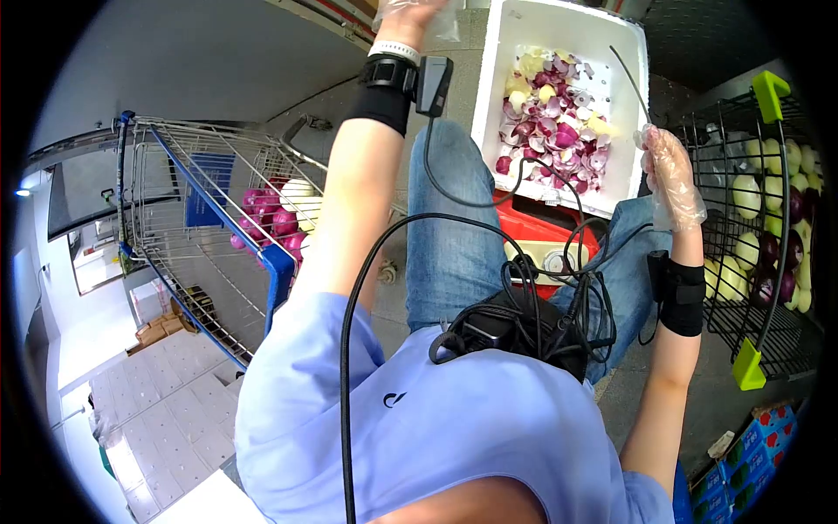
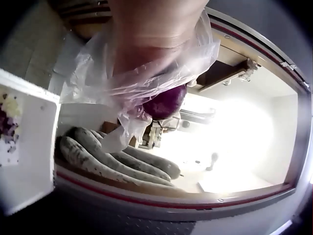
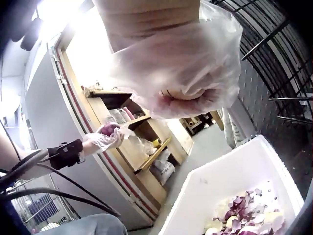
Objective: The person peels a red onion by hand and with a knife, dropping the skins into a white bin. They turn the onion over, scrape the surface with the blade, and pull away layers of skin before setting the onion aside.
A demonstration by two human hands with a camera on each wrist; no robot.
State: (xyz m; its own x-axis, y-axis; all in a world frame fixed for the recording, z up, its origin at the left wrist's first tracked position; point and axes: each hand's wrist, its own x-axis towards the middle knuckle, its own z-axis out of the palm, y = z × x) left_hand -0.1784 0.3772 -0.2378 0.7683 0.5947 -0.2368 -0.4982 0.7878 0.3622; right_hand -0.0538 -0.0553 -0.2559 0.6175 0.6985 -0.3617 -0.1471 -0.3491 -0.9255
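My left hand (image 1: pixel 412 14), in a loose clear plastic glove, reaches out at the top edge of the head view. It grips a purple onion (image 2: pixel 166 103); the right wrist view shows that onion (image 3: pixel 108 129) raised in the gloved fingers. My right hand (image 1: pixel 674 179), also in a clear glove, is beside the right wall of a white foam box (image 1: pixel 485 96). Its fingers are curled, and a thin dark blade (image 1: pixel 630 80) sticks out from them over the box rim. The handle is hidden in the hand. Purple and pale onion skins (image 1: pixel 559 131) lie in the box.
At left stands a wire cart (image 1: pixel 209 201) with purple onions (image 1: pixel 266 214). A black basket (image 1: pixel 716 175) at right holds peeled white and purple onions. Beneath the box's near edge is a red-and-cream appliance (image 1: pixel 550 249). Long grey-green gourds (image 2: pixel 112 159) lie beyond. Black cables (image 1: pixel 559 323) cross my lap.
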